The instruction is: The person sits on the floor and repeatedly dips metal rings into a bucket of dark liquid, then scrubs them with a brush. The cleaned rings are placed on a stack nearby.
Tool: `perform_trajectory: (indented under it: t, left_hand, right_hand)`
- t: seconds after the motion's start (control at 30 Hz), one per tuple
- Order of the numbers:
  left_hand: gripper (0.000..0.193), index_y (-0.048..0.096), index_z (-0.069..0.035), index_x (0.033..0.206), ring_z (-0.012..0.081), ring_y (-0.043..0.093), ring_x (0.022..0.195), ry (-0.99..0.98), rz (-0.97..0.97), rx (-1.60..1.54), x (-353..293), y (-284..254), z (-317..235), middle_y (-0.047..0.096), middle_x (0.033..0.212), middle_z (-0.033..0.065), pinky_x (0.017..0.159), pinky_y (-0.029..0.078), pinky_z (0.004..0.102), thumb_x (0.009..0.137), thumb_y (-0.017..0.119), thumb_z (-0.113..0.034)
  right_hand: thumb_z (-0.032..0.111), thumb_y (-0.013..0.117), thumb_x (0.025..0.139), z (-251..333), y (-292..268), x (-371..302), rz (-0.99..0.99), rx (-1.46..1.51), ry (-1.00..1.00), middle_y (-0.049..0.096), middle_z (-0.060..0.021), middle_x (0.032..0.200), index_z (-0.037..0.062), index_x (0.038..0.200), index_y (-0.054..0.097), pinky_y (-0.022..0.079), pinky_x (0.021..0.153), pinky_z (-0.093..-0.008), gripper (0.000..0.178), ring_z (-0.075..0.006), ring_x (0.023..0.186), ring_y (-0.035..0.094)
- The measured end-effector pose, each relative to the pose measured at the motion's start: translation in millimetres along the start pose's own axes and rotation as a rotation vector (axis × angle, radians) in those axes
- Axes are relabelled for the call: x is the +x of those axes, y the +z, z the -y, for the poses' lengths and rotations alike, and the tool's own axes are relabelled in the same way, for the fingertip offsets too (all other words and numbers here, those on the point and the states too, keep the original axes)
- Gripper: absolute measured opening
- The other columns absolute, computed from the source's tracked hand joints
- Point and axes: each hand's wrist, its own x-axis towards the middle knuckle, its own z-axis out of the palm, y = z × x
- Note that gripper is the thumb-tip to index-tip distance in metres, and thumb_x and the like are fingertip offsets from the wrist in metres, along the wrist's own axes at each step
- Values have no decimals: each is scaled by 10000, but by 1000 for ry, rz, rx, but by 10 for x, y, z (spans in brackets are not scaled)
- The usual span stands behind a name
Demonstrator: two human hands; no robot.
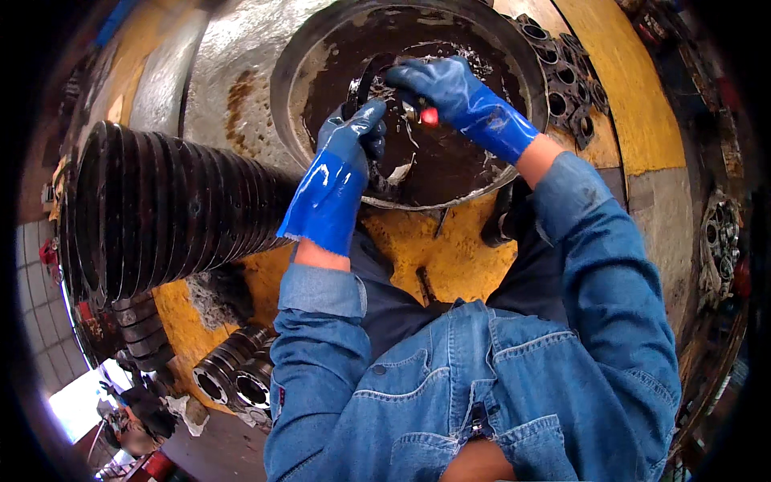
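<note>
Over a round metal basin (287, 104) of dark, oily liquid, both my hands work in blue rubber gloves. My left hand (351, 136) is closed around a dark, wet, curved metal part (365, 83), which looks like a ring and is partly hidden by the glove. Beside it, at the upper right, my right hand (442, 84) is closed on a tool with a red end (430, 117). That red end sticks out below the fist; the tool's other end is hidden against the metal part, so its kind does not show.
A long row of black ribbed rings (177, 205) stands close on the left. Dark metal parts with round holes (566, 76) lie right of the basin. Hollow cylinders (233, 377) sit at the lower left. Yellow flooring (458, 249) shows between my legs.
</note>
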Motion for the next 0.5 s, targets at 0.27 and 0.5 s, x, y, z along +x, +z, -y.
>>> perform_trajectory:
  t: [0.27,0.5]
  left_hand:
    - [187,672,-69,954,138,535,560,51,-5,80,16,141,52,610,695,23,499,413,287,868,811,-162]
    - [192,655,-94,927,137,529,555,-67,-7,126,140,231,127,603,703,12,502,414,290,871,814,-185]
  right_hand:
    - [434,723,875,-108,765,-537,275,531,1032,744,-183,1024,86,1133,738,540,881,-412,433,-324,966,704]
    - [319,753,908,515,203,-783,264,1480,1051,710,-39,882,17,1057,753,497,709,-274,337,-113,782,624]
